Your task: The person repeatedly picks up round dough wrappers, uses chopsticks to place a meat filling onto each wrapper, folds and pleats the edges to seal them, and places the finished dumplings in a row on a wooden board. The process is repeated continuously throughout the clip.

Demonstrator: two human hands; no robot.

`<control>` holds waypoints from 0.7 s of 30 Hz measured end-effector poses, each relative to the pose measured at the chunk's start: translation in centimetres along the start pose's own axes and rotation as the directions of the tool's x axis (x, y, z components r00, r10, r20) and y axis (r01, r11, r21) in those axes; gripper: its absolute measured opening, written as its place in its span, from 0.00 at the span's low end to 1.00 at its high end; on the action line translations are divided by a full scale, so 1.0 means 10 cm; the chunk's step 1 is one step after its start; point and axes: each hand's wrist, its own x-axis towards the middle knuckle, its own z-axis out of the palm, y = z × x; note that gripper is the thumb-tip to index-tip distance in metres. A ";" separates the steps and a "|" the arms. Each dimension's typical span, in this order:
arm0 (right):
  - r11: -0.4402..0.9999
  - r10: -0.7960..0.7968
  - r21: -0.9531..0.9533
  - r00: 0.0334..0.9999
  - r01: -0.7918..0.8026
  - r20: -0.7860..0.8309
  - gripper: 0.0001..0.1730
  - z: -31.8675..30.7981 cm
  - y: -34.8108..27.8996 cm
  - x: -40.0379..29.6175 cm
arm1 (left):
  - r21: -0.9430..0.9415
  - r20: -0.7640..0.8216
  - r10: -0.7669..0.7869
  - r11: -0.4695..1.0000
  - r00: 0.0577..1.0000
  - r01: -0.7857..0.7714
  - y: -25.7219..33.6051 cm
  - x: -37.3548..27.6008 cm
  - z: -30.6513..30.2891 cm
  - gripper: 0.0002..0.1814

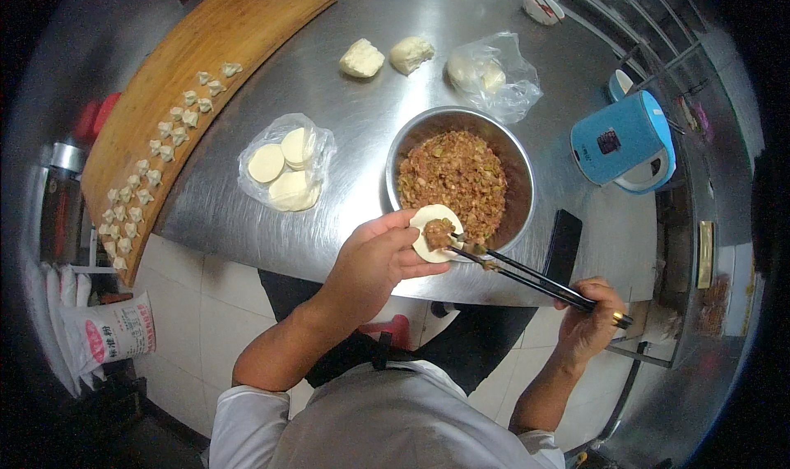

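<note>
On the fingers of my left hand [382, 253] lies a round dough wrapper [426, 247] with a lump of meat filling [439, 234] at its middle. My right hand [589, 321] grips a pair of black chopsticks [537, 282], whose tips touch the filling's right side. Just beyond the wrapper stands a steel bowl [524, 166] holding minced filling [457, 176]. A clear plastic bag [324, 154] of round wrappers [266, 163] lies left of the bowl. Folded dumplings [179, 136] sit in rows on a wooden board [247, 18] at the left.
Behind the bowl are two dough lumps [361, 58] and another plastic bag [521, 92] with dough. A blue electric kettle [608, 139] and a black phone [563, 247] are at the right. A small bowl [542, 7] stands far back; flour sacks [117, 333] stand low left.
</note>
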 end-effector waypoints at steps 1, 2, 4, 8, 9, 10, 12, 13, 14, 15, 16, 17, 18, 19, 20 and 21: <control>1.000 -0.020 -0.023 0.999 0.019 -0.033 0.23 0.00 0.00 0.01 | -0.004 -0.001 -0.004 1.000 1.000 0.004 0.01 -0.01 0.00 0.22; 0.998 -0.041 -0.046 0.997 0.038 -0.066 0.22 0.00 0.01 0.03 | 0.034 0.005 0.013 0.999 1.000 -0.014 0.02 -0.02 -0.01 0.23; 0.985 -0.057 -0.171 0.988 0.032 -0.142 0.19 0.04 0.07 0.09 | 0.114 0.031 0.038 0.993 0.999 -0.041 0.02 -0.03 -0.01 0.26; 0.862 0.317 -0.332 0.918 -0.384 -0.239 0.14 0.35 0.38 0.24 | 0.227 0.023 0.066 0.971 0.998 -0.070 0.03 -0.08 0.04 0.25; 0.825 0.409 -0.320 0.883 -0.465 -0.230 0.15 0.41 0.45 0.26 | 0.235 0.022 0.068 0.969 0.997 -0.072 0.03 -0.09 0.04 0.24; 0.804 0.444 -0.309 0.859 -0.508 -0.256 0.15 0.52 0.43 0.26 | 0.243 0.020 0.070 0.967 0.997 -0.073 0.04 -0.10 0.05 0.22; 0.722 0.548 -0.354 0.803 -0.595 -0.232 0.13 0.43 0.42 0.16 | 0.291 0.034 0.082 0.953 0.996 -0.089 0.07 -0.16 0.09 0.22; 0.673 0.598 -0.379 0.769 -0.635 -0.226 0.13 0.38 0.40 0.06 | 0.312 0.042 0.083 0.946 0.996 -0.092 0.07 -0.18 0.10 0.23; 0.710 0.556 -0.384 0.804 -0.591 -0.210 0.11 0.40 0.37 -0.07 | 0.306 0.042 0.064 0.949 0.997 -0.073 0.07 -0.19 0.09 0.23; 0.680 0.577 -0.434 0.797 -0.590 -0.179 0.08 0.48 0.22 -0.15 | 0.303 0.042 0.048 0.951 0.998 -0.058 0.07 -0.20 0.10 0.23; 0.726 0.411 -0.572 0.908 -0.382 -0.085 0.09 0.52 0.16 -0.29 | 0.300 0.045 0.027 0.953 0.999 -0.039 0.05 -0.20 0.10 0.23; 0.720 0.240 -0.677 0.970 -0.152 0.037 0.12 0.57 0.12 -0.39 | 0.322 0.055 0.014 0.946 0.998 -0.031 0.04 -0.21 0.11 0.22; 0.695 0.058 -0.710 0.975 0.115 0.214 0.15 0.64 0.07 -0.38 | 0.341 0.068 -0.009 0.940 0.998 -0.015 0.03 -0.21 0.11 0.22; 0.620 -0.114 -0.687 0.910 0.379 0.399 0.19 0.72 0.05 -0.31 | 0.362 0.080 -0.024 0.932 0.997 -0.006 0.02 -0.22 0.13 0.22; 0.613 -0.197 -0.630 0.865 0.476 0.462 0.19 0.78 0.06 -0.30 | 0.364 0.087 -0.027 0.931 0.996 -0.007 -0.01 -0.23 0.16 0.22; 0.568 -0.236 -0.634 0.841 0.525 0.486 0.18 0.83 0.06 -0.26 | 0.364 0.095 -0.024 0.931 0.995 -0.012 -0.03 -0.25 0.20 0.21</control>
